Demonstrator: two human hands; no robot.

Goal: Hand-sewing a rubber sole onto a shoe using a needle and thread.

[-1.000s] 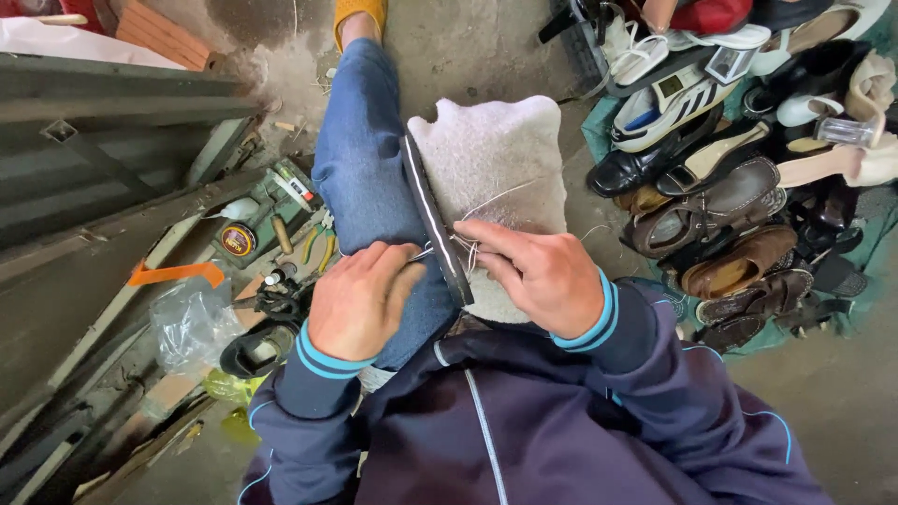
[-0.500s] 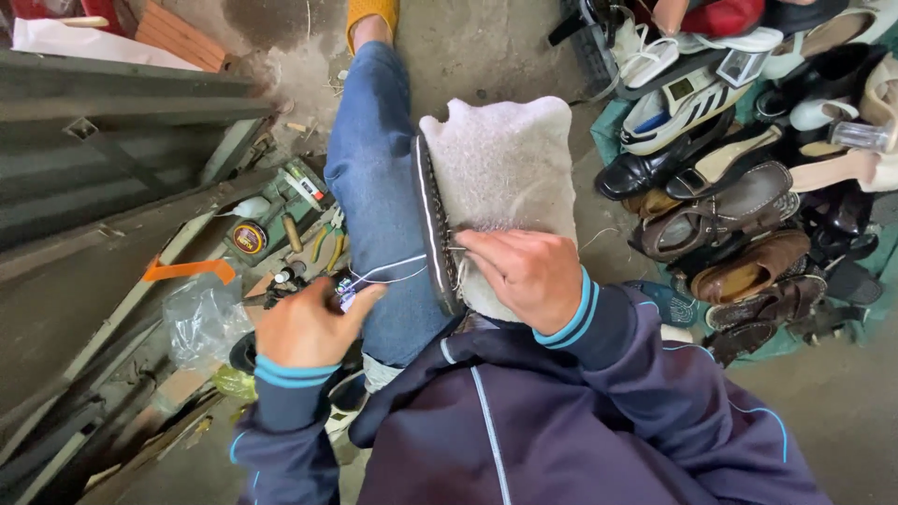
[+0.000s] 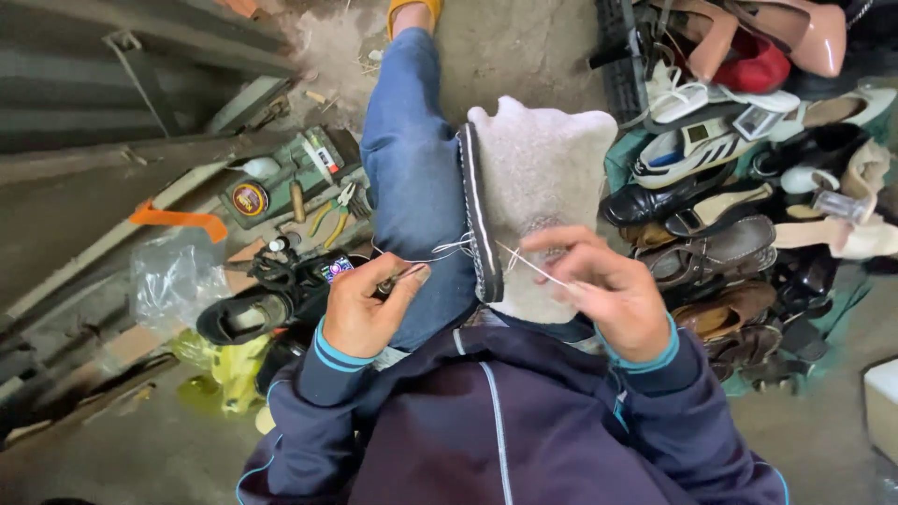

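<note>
Grey felt boot with dark rubber sole (image 3: 538,201) is lying on the lap, sole edge turned left against the blue-jeans leg (image 3: 412,178). Left hand (image 3: 360,304) is pinching a thin metal awl (image 3: 400,277) left of the sole. Right hand (image 3: 608,290) is pinching white thread (image 3: 533,265) over the boot's near edge. Right of the boot, piled leather shoes (image 3: 730,252) are crowding the concrete floor (image 3: 524,47); left, a tool tray (image 3: 295,182).

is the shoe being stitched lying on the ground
No, the grey shoe rests on the person's lap, between the left hand and right hand.
</note>
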